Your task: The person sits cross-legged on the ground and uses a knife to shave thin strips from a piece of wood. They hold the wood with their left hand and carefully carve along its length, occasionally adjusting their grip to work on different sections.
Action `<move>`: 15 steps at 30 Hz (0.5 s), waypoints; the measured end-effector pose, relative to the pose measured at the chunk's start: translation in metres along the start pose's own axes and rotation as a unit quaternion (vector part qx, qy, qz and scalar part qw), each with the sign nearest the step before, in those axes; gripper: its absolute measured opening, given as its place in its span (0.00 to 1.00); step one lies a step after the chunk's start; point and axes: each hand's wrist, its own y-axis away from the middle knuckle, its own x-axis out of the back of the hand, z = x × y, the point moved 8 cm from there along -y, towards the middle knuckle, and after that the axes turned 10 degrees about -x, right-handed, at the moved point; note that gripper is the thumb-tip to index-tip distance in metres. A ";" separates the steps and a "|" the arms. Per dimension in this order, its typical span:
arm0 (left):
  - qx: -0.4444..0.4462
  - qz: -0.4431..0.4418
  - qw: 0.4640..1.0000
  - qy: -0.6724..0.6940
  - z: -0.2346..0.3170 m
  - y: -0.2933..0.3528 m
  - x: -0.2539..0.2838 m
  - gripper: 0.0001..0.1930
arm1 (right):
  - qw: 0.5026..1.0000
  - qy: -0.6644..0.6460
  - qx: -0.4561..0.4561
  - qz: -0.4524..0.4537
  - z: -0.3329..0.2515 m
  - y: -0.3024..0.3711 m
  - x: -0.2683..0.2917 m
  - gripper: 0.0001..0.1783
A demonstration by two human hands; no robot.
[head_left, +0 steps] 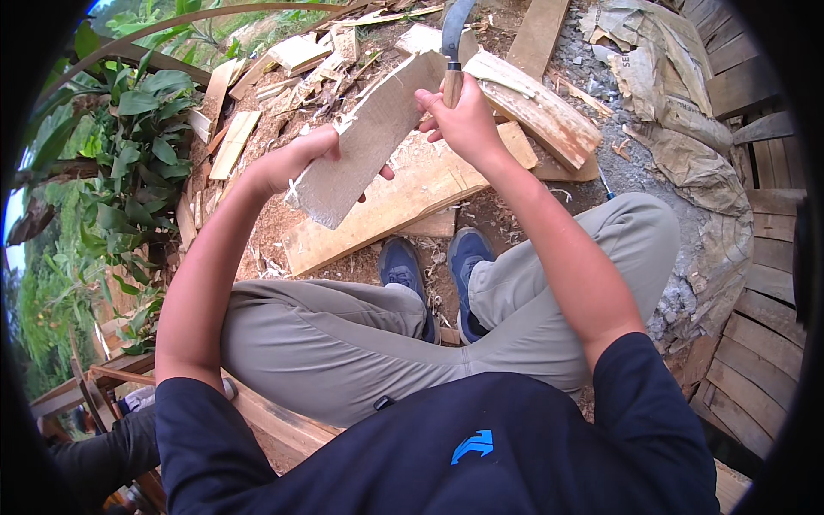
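Observation:
A rough, pale grey-brown board [369, 137] is held up at a slant over the ground in front of me. My left hand [311, 156] is closed around its near left edge, with some fingertips showing under the board. Frayed white splinters stick out along that edge. My right hand [468, 120] grips the wooden handle of a curved-blade knife [453, 39], its dark blade pointing up and away from me. The thumb and fingers of that hand are close to the board's right edge; whether they touch it I cannot tell.
A long plank [412, 202] lies on the ground below the board, in front of my shoes. Behind it rests a split log [541, 112]. Wood offcuts [236, 142] and shavings cover the left side, beside leafy plants [129, 163]. Torn paper sacks [657, 77] and a slatted wooden wall [768, 300] stand right.

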 end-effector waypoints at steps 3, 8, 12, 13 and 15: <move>0.070 -0.034 0.976 -0.202 0.003 0.000 -0.004 0.30 | 0.996 0.083 -0.036 -0.020 0.008 -0.002 0.006 0.20; 0.148 -0.044 0.969 -0.195 -0.017 0.006 -0.002 0.28 | 0.985 0.143 -0.080 -0.053 0.031 -0.001 -0.001 0.23; 0.208 -0.033 0.888 -0.409 -0.043 0.009 0.022 0.25 | 0.957 0.277 -0.082 -0.040 0.042 0.000 -0.002 0.25; 0.241 -0.063 0.875 -0.415 -0.039 0.010 0.013 0.23 | 0.945 0.326 -0.036 -0.009 0.041 -0.002 -0.001 0.26; 0.287 -0.092 0.848 -0.437 -0.059 0.010 0.021 0.23 | 0.929 0.369 -0.042 0.006 0.048 -0.009 0.008 0.27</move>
